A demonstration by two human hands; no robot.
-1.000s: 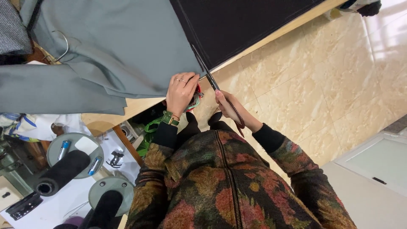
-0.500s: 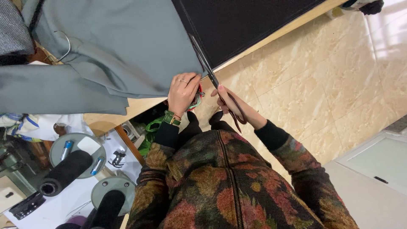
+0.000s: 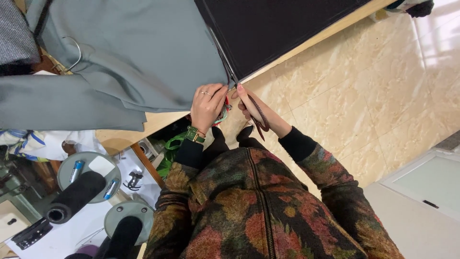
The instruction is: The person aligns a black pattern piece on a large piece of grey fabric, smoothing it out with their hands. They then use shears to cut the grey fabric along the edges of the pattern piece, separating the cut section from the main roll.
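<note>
Fingertips of right hand (image 3: 250, 106) pinched on dark red-handled scissors (image 3: 249, 103), forefinger laid straight along the upper shank and pointing toward 11 o'clock. Handle loops hang back below the palm toward 5 o'clock, near the wrist. Long axis of scissors therefore on the 11–5 line, tips just meeting the fabric edge above the knuckles; whether blades stand parted or together cannot be told at this scale.

Left hand (image 3: 207, 106) just beside, at 9 o'clock from the scissors, closed over the lower margin of grey cloth (image 3: 143, 57), ring on one finger, green watch at the wrist. Fingers curled down, pinning cloth near the table edge (image 3: 158, 120). Something small and red-green partly hidden under the palm; not identifiable.

Black cloth (image 3: 278, 33) at 12 to 1 o'clock from the right fingertips, its left border running along nearly the same 11–5 line as the scissors, a thin dark strip following it. Grey cloth lies at 10 o'clock, touching that border.

Right hand nearer the seam line; left hand a little apart at the flank.

Further out at 7 o'clock: black thread cones (image 3: 72, 196) on grey round bases. Beige tiled floor (image 3: 364, 105) at 3 o'clock.
</note>
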